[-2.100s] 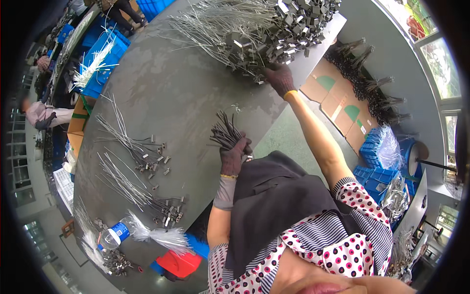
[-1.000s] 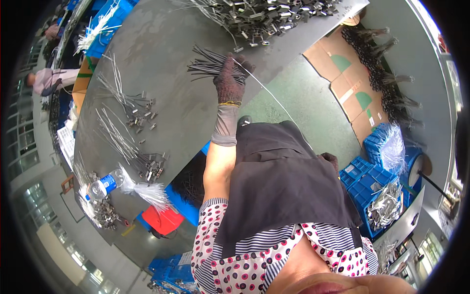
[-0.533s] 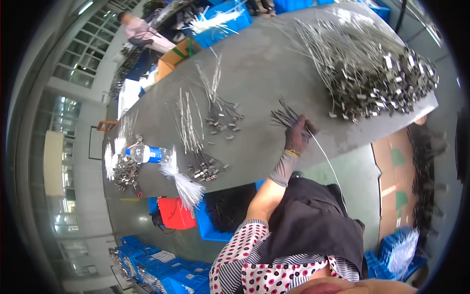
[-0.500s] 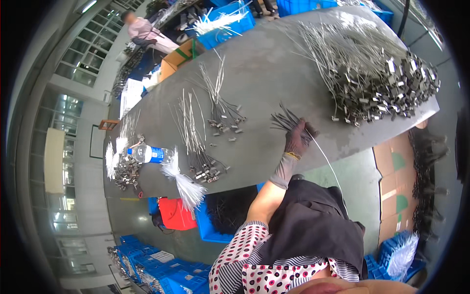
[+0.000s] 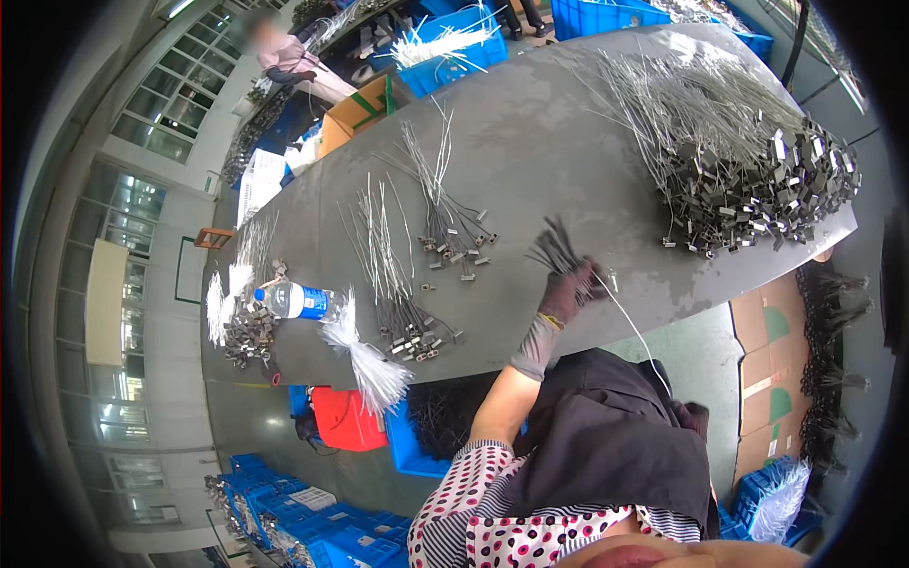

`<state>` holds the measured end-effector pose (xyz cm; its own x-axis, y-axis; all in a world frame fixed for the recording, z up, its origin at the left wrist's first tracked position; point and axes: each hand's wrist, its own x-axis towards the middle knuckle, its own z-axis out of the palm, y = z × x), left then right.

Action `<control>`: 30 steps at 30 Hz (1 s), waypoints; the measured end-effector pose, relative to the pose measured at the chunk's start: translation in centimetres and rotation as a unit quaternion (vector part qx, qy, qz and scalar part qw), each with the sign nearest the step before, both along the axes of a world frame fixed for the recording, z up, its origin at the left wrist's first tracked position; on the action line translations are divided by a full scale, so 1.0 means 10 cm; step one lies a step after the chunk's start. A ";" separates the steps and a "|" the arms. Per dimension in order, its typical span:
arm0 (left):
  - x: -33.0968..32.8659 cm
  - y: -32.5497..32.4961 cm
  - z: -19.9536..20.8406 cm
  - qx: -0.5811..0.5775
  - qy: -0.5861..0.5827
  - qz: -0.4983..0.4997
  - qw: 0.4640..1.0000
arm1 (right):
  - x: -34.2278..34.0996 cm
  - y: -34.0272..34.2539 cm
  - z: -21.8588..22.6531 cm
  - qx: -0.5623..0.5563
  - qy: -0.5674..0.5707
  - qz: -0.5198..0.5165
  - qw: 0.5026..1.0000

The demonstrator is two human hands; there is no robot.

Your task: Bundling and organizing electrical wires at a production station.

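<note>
My left hand [image 5: 572, 292], in a dark glove, is closed around a bundle of thin black strips [image 5: 557, 248] above the near part of the grey table [image 5: 530, 142]. Out of that grip a long white strand [image 5: 629, 320] curves down over the table edge. It reaches my right hand [image 5: 693, 417], also dark-gloved, low beside my black apron. That hand appears closed on the strand's far end, though its fingers are mostly hidden. Left of the bundle lie two loose groups of pale wires with metal-ended black tips, the nearer wire group [image 5: 409, 327] and the farther wire group [image 5: 454, 237].
A large wire heap [image 5: 757, 180] covers the table's right end. To the left are a plastic bottle [image 5: 301, 301], a white strand bundle [image 5: 365, 364] overhanging the edge and a small connector pile [image 5: 248, 333]. Below stand a red container [image 5: 347, 418] and a blue crate [image 5: 405, 445]. A person [image 5: 294, 62] stands far left.
The view has shifted a little. My left hand has drawn slightly nearer with the black bundle, which is now blurred. My right hand has come into sight beside the apron.
</note>
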<state>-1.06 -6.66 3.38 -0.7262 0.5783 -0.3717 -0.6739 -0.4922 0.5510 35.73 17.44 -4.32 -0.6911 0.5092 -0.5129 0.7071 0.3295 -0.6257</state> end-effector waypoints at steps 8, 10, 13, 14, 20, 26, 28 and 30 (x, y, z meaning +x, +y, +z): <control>0.45 0.32 0.14 -0.148 0.055 -0.031 0.987 | -1.63 -0.73 0.80 -0.234 0.053 -0.106 0.965; 0.25 0.24 0.02 -0.207 0.171 -0.044 0.962 | -1.78 -0.78 0.81 -0.270 0.051 -0.104 0.956; -0.13 0.05 -0.10 -0.237 0.317 -0.024 0.918 | -1.85 -0.77 0.69 -0.349 0.070 -0.055 0.933; -0.27 -0.13 -0.26 -0.204 0.425 0.019 0.882 | -1.95 -0.80 0.72 -0.311 0.074 0.024 0.947; -0.21 0.10 0.01 -0.308 0.194 -0.033 0.931 | -2.92 -0.89 0.98 -0.306 0.088 -0.074 0.945; -0.30 0.09 -0.21 -0.296 0.151 -0.060 0.941 | -3.59 -0.95 1.08 -0.227 0.144 -0.038 0.963; -0.45 0.05 0.00 -0.318 0.055 -0.050 0.945 | -3.72 -0.84 0.81 0.124 0.176 0.010 0.977; -0.62 -0.12 0.02 -0.444 0.118 -0.063 0.886 | -3.75 -0.57 0.93 0.173 0.091 -0.046 0.980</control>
